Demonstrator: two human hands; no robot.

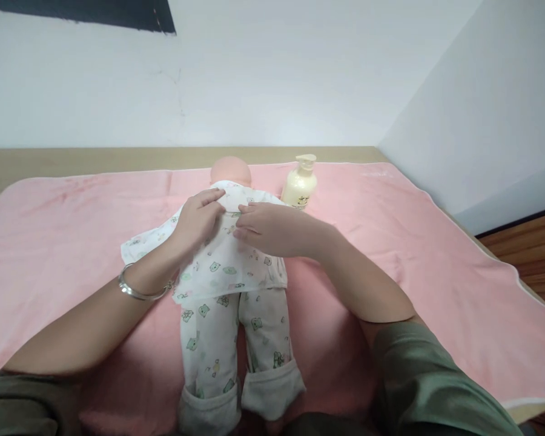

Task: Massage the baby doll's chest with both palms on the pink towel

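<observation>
A baby doll (231, 169) lies stretched out on a pink blanket (345, 290), its smooth round head at the far end with no face showing. It wears a white long-sleeved top (231, 266) with small animal prints and matching trousers (211, 339) with turned-up cuffs. My left hand (200, 218) rests on the left upper part of the top, fingers extended. From the right, my right hand (277, 230) lies across the upper part of the top, fingers stretched out and slightly apart. Both hands touch the fabric, and the fingertips nearly meet over the doll's middle.
A pale yellow pump bottle (300, 184) stands on the blanket right of the doll's head. Behind the blanket runs the wooden table edge (118, 158) against a white wall (254, 79). Brown wood-grain furniture (531, 254) is at the far right.
</observation>
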